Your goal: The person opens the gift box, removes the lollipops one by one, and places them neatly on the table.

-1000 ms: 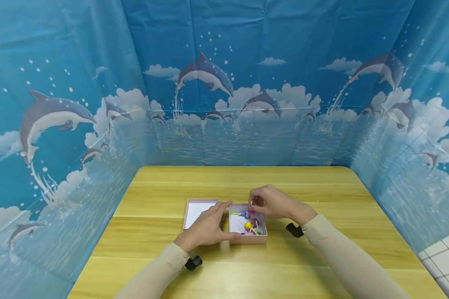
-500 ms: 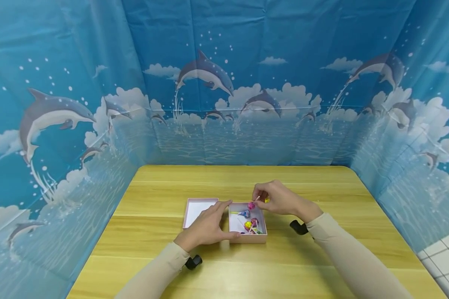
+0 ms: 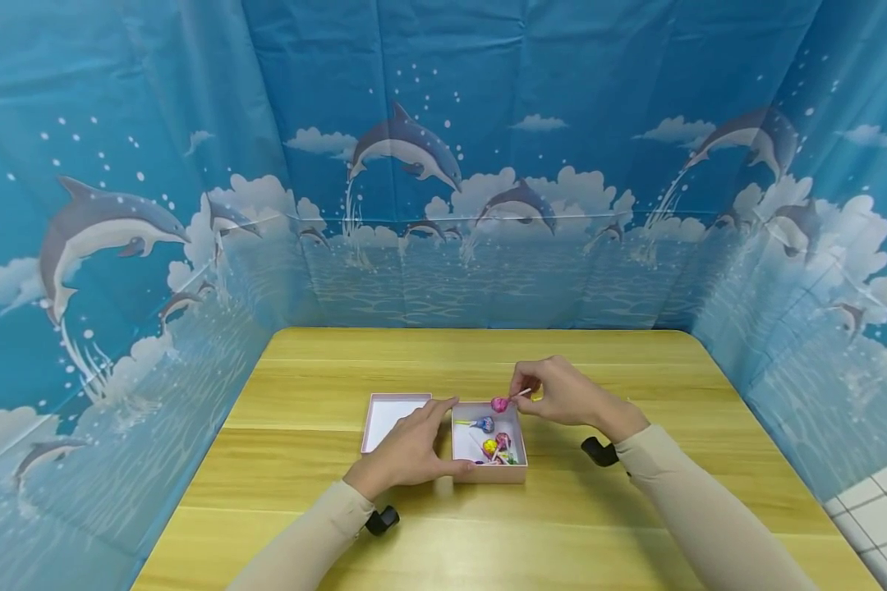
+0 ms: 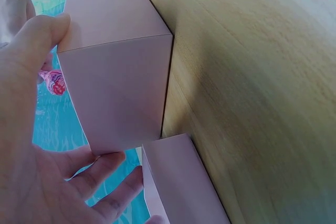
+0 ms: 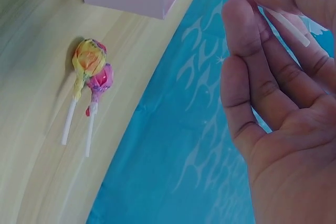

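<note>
A pink box [image 3: 490, 474] with a white inside stands open-topped on the table. My left hand [image 3: 410, 443] holds its left side, thumb at the near wall and fingers reaching to the far corner. In the left wrist view, the thumb presses one face of the box. Just over the box's far right corner, a pink-wrapped lollipop [image 3: 499, 405] hangs head-left from my right hand [image 3: 562, 396], its white stick pinched between thumb and fingers. Inside the box lie a blue lollipop [image 3: 485, 424] and, near the front, a cluster with a yellow lollipop [image 3: 491, 446].
The box's lid [image 3: 388, 414], white inside, lies left of the box, partly behind my left hand. On the table beside the box, the right wrist view has a yellow lollipop [image 5: 89, 59] and a pink lollipop [image 5: 102, 80]. A dolphin-print curtain [image 3: 443, 271] surrounds the table [image 3: 599, 525].
My right hand has drawn right and back from inside the box, bringing the pink lollipop up to the far right rim. The left hand stays on the box.
</note>
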A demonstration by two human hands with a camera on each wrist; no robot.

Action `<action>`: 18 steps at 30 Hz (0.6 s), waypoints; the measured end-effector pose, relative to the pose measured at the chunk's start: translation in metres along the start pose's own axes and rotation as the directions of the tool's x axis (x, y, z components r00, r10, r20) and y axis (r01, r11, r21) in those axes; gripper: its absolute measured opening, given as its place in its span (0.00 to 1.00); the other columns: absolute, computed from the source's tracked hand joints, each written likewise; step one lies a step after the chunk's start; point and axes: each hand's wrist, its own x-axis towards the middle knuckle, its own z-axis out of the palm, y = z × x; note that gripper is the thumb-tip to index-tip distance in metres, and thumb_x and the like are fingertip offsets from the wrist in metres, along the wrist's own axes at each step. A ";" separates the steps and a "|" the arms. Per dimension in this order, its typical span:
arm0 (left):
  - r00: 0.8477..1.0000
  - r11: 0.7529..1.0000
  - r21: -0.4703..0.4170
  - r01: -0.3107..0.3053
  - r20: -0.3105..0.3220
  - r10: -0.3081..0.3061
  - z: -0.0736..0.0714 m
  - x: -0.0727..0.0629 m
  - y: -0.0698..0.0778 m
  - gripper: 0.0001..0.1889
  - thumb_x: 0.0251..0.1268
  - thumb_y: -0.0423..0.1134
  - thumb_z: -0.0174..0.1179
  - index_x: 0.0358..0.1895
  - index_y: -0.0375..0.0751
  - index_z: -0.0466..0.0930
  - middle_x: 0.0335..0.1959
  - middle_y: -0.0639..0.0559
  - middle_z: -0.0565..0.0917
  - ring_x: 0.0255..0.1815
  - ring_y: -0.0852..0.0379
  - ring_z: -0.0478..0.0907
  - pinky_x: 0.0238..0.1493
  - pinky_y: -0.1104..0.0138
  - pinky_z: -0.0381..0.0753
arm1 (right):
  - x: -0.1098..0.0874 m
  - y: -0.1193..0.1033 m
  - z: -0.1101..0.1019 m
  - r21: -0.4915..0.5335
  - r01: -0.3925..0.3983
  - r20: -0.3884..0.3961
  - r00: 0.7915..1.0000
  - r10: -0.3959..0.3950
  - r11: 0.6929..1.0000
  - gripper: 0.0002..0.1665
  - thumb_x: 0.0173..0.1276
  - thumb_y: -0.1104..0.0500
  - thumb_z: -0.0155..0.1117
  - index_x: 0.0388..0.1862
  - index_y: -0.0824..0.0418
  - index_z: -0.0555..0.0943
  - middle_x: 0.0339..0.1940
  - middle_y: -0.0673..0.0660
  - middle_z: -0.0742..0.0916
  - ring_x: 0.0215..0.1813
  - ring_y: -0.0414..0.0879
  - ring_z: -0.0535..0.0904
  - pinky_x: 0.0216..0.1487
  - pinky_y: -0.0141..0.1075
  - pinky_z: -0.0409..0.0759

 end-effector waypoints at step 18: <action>1.000 1.000 0.007 -0.006 0.006 0.006 -0.001 -0.001 0.000 0.61 0.71 0.79 0.72 0.98 0.54 0.57 0.96 0.44 0.67 0.98 0.34 0.59 0.93 0.30 0.66 | -0.020 0.020 -0.009 -0.008 -0.040 -0.055 0.998 0.040 0.999 0.07 0.77 0.64 0.78 0.40 0.52 0.90 0.41 0.50 0.97 0.44 0.34 0.93 0.51 0.46 0.95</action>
